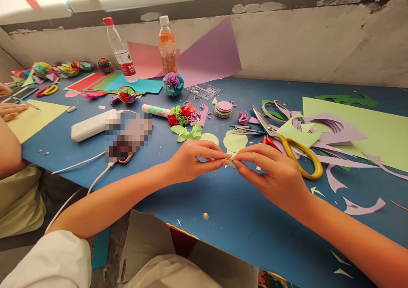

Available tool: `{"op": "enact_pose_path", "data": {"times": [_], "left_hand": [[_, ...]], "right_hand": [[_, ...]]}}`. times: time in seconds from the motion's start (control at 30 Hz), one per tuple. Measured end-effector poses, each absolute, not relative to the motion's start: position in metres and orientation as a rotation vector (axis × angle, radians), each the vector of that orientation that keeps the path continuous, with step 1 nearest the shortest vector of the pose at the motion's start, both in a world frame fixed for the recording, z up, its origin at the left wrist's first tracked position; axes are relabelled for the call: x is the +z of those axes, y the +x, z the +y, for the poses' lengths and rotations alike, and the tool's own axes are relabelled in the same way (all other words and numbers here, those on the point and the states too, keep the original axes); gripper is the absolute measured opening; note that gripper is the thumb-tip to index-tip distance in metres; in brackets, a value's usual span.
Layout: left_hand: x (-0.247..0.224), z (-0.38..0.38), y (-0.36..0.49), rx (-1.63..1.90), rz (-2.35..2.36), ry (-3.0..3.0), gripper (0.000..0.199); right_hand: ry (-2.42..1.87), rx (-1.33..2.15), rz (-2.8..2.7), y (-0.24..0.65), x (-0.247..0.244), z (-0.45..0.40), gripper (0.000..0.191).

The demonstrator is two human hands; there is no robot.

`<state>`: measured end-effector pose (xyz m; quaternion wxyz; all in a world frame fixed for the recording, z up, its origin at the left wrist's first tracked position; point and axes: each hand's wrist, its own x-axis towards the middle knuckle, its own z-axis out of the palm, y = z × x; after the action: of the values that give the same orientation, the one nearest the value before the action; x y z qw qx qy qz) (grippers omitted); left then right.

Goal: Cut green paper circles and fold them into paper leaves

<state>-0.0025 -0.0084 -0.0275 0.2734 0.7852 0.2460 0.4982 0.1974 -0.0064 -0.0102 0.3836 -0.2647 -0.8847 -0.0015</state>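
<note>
Between my two hands is a small piece of light green paper (230, 161), pinched at both sides and mostly covered by the fingertips. My left hand (194, 160) grips its left side with thumb and fingers. On the other side my right hand (270, 171) pinches it the same way. Just beyond the fingers lie flat light green paper circles (235, 140). Folded light green paper pieces (188, 132) rest to the left of them. Large scissors with yellow handles (301, 156) lie right behind my right hand, near a small pair of blue-handled scissors (247, 130).
A glue stick (156, 110), a paper flower cluster (181, 115) and stacked paper circles (223, 109) lie farther back. Purple paper scraps (336, 128) spread over the right. Two bottles (168, 45) stand by the wall. A white power bank (94, 125) and another person's arm (9, 147) are left.
</note>
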Motion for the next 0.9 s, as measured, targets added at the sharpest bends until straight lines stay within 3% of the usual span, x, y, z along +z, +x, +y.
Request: {"op": "enact_pose_path", "data": {"times": [0.47,0.73,0.9], "left_hand": [[-0.024,-0.015,-0.003,1.334,0.790,2.129,0.007],[-0.023,-0.020,0.001,1.210,0.894,2.137,0.010],[-0.025,-0.023,0.004,1.193,0.923,2.170,0.023]], "right_hand": [[-0.622,-0.097,-2.338,0.197,-0.014,-0.010,0.007],[-0.641,-0.092,-2.362,0.192,-0.014,-0.015,0.014],[-0.670,0.004,-2.347,0.189,-0.017,-0.020,0.016]]}}
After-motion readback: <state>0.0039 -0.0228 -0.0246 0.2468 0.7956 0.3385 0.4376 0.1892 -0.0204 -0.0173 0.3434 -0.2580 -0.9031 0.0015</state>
